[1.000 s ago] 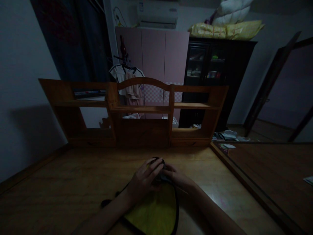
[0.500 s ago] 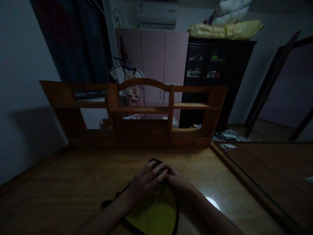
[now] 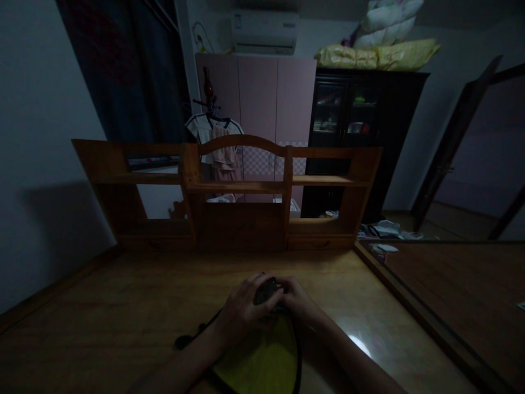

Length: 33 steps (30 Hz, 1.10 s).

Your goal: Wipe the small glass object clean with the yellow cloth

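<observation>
A flat yellow-green, black-edged item [image 3: 264, 353], fabric-like with a rounded lower end, lies on the wooden desktop under my forearms. My left hand [image 3: 246, 303] curls round its far end, thumb and fingers bent about a small dark patch [image 3: 266, 291]. Whether that patch is a separate thing or part of the item, I cannot tell. Pressed against it from the right is my right hand [image 3: 297, 298], its fingers closed in a pinch beside my left thumb. Dark rounded bits [image 3: 184, 341] stick out at the item's left edge. Poor light hides detail.
A low wooden shelf unit [image 3: 238, 187] with cubbies runs along the desktop's [image 3: 135, 306] far side. A raised wooden edge [image 3: 404, 295] borders the right. Beyond stand a pink wardrobe [image 3: 257, 98] and a dark cabinet [image 3: 394, 120]. A white wall [image 3: 45, 219] is at left.
The far black edge of the yellow item, visible above my fingers before, is now covered or folded down. The dark patch shows more plainly in my left hand. My view has tilted up slightly.
</observation>
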Each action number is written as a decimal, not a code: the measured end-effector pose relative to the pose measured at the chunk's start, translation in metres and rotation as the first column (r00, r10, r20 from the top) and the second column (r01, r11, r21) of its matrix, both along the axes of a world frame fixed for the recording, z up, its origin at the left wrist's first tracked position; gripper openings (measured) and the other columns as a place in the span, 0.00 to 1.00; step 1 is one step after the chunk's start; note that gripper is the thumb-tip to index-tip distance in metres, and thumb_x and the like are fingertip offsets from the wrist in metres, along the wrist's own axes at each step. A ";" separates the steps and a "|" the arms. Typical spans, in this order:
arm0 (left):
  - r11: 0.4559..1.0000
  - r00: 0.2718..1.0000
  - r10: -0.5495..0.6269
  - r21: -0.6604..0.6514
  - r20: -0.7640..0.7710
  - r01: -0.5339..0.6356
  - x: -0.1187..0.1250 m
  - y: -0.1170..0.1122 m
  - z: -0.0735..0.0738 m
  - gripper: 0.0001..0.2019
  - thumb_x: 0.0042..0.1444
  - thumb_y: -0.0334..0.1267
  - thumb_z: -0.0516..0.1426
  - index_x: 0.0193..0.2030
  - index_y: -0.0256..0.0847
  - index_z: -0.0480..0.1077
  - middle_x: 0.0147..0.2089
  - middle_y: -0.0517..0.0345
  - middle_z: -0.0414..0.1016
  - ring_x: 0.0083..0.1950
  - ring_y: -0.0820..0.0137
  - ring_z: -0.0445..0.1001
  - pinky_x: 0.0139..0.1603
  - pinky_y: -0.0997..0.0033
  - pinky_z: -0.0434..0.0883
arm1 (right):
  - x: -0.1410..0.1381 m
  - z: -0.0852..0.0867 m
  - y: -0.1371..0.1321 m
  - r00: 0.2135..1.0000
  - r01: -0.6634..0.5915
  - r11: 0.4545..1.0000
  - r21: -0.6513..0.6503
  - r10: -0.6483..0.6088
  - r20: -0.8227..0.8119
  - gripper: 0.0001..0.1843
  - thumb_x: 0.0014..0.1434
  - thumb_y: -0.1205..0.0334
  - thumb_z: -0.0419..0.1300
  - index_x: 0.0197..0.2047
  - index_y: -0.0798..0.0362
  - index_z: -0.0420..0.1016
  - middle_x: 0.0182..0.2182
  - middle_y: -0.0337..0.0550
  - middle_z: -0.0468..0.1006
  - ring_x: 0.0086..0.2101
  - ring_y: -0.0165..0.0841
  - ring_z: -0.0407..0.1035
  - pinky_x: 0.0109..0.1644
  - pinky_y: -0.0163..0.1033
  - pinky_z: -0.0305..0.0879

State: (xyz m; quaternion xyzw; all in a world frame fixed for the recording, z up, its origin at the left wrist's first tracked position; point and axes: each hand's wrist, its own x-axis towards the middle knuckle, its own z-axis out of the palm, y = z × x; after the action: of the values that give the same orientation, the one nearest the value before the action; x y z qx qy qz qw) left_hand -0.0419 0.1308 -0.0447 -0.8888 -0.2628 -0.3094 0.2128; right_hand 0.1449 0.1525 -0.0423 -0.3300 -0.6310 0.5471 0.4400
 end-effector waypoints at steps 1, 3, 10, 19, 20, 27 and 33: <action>1.000 1.000 0.000 -0.001 -0.003 0.000 0.000 0.000 0.000 0.31 0.54 0.45 0.63 0.64 0.51 0.59 0.63 0.44 0.57 0.62 0.53 0.60 0.57 0.51 0.68 | 0.000 -0.001 0.000 1.000 -0.001 1.000 0.000 0.001 0.001 0.12 0.43 0.67 0.61 0.34 0.57 0.80 0.27 0.39 0.77 0.31 0.35 0.69 0.36 0.36 0.65; 1.000 1.000 -0.001 0.002 -0.008 0.001 -0.001 0.001 -0.001 0.33 0.53 0.46 0.63 0.64 0.51 0.59 0.63 0.44 0.57 0.62 0.52 0.60 0.57 0.51 0.68 | 0.001 -0.002 0.000 1.000 0.017 1.000 0.002 -0.017 -0.008 0.11 0.44 0.65 0.61 0.33 0.57 0.81 0.27 0.39 0.78 0.31 0.35 0.69 0.35 0.35 0.65; 1.000 0.999 -0.003 0.024 0.032 0.003 -0.002 0.003 -0.001 0.30 0.55 0.47 0.62 0.63 0.49 0.60 0.62 0.44 0.57 0.61 0.54 0.60 0.55 0.53 0.70 | 0.001 -0.002 -0.002 0.999 0.045 0.999 -0.017 -0.046 -0.011 0.11 0.46 0.58 0.65 0.32 0.57 0.81 0.28 0.40 0.77 0.31 0.34 0.68 0.34 0.34 0.64; 0.999 1.000 0.015 0.043 0.005 -0.015 0.000 0.002 -0.005 0.31 0.51 0.41 0.65 0.62 0.49 0.62 0.64 0.46 0.55 0.63 0.51 0.57 0.57 0.50 0.69 | 0.009 0.006 -0.004 0.997 -0.066 0.997 -0.041 0.067 0.023 0.18 0.48 0.67 0.61 0.45 0.53 0.79 0.40 0.42 0.80 0.43 0.39 0.70 0.48 0.42 0.67; 0.999 1.000 0.009 0.049 0.005 -0.009 0.000 0.002 -0.005 0.31 0.52 0.40 0.65 0.62 0.51 0.61 0.64 0.47 0.55 0.64 0.51 0.56 0.58 0.50 0.69 | 0.010 0.007 -0.005 0.997 -0.075 0.996 -0.052 0.076 0.009 0.21 0.47 0.69 0.60 0.47 0.52 0.78 0.42 0.42 0.79 0.45 0.40 0.70 0.50 0.43 0.66; 0.995 0.994 -0.069 0.069 -0.086 0.075 0.004 -0.003 -0.001 0.27 0.60 0.28 0.56 0.63 0.56 0.59 0.66 0.54 0.54 0.69 0.53 0.49 0.62 0.49 0.66 | 0.012 0.000 -0.004 0.992 -0.084 0.991 -0.104 0.072 -0.108 0.25 0.45 0.68 0.63 0.49 0.48 0.76 0.49 0.43 0.77 0.50 0.40 0.69 0.58 0.48 0.62; 0.985 0.981 -0.156 0.058 -0.117 0.164 0.008 -0.003 0.005 0.26 0.60 0.25 0.55 0.62 0.53 0.61 0.62 0.56 0.60 0.68 0.58 0.52 0.65 0.51 0.63 | 0.010 -0.016 0.003 0.996 0.040 0.999 -0.031 -0.043 -0.079 0.20 0.44 0.68 0.62 0.44 0.51 0.78 0.43 0.44 0.79 0.46 0.41 0.71 0.54 0.48 0.65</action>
State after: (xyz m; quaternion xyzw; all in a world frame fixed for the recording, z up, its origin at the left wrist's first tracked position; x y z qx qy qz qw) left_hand -0.0336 0.1273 -0.0395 -0.9153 -0.1675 -0.2837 0.2316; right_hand 0.1545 0.1559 -0.0584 -0.3276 -0.5978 0.5598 0.4711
